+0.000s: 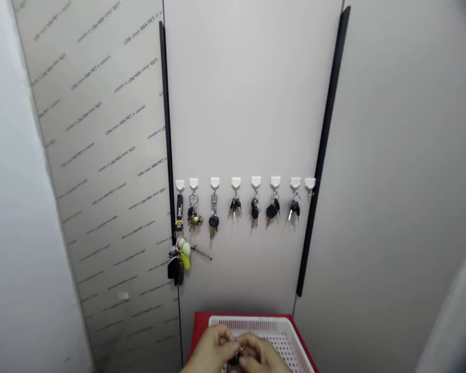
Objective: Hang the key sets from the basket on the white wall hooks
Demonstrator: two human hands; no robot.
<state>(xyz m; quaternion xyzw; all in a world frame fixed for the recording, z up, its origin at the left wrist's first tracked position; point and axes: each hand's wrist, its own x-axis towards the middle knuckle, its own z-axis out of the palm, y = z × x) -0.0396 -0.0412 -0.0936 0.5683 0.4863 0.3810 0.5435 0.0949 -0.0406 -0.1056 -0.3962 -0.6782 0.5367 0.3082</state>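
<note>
Low in the view, my left hand [215, 349] and my right hand [262, 355] meet above a white plastic basket [252, 320]. Both are closed, thumbs and fingers pinching a small dark bunch of keys [235, 358] between them. The fingers cover most of it. Ahead, several key bunches hang from a row of white hooks, among them one with a brass-coloured piece [194, 219] and one with a round black fob [272, 210]. The rightmost white hook [309, 184] sits against a black handle strip.
The basket stands on a red surface [200, 326] against the pale cabinet doors [248, 103]. Long black handle strips run down the left [166, 114] and right [328, 134]. A long bunch with a black strap [179, 210] and green charms [185, 254] hangs at the left.
</note>
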